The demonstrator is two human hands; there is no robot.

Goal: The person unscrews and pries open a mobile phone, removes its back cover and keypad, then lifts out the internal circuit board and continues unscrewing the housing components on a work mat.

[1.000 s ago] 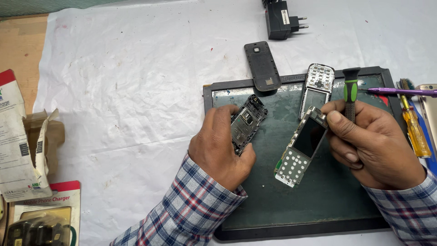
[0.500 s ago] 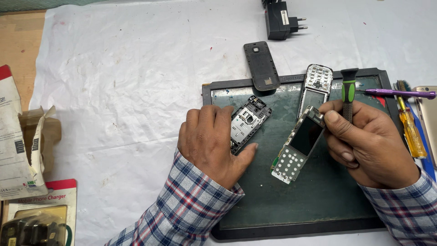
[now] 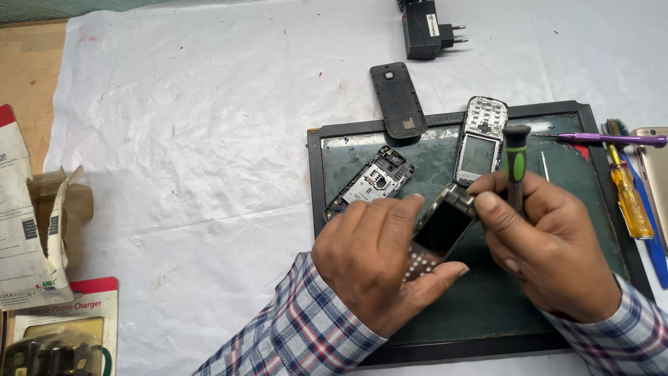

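Over the dark green work mat (image 3: 529, 306), both of my hands meet on a phone board with a dark screen and keypad (image 3: 440, 230). My left hand (image 3: 383, 261) grips its lower, keypad end. My right hand (image 3: 546, 247) pinches the board's top end and also holds a black and green screwdriver (image 3: 515, 167) upright. A phone chassis with its circuit exposed (image 3: 370, 182) lies on the mat's left part, free of my hands. A clear front housing with keypad holes (image 3: 481, 139) rests at the mat's top edge.
A black back cover (image 3: 397, 101) overlaps the mat's top rim. A black charger plug (image 3: 423, 28) sits at the far edge. A purple tool (image 3: 612, 139), a yellow screwdriver (image 3: 630, 198) and a gold phone (image 3: 654, 167) lie at right. Boxes (image 3: 35, 230) and a charger pack (image 3: 59, 327) stand at left.
My left hand let go of the phone chassis, which now lies on the mat, and moved right to grip the keypad end of the board held by my right hand.
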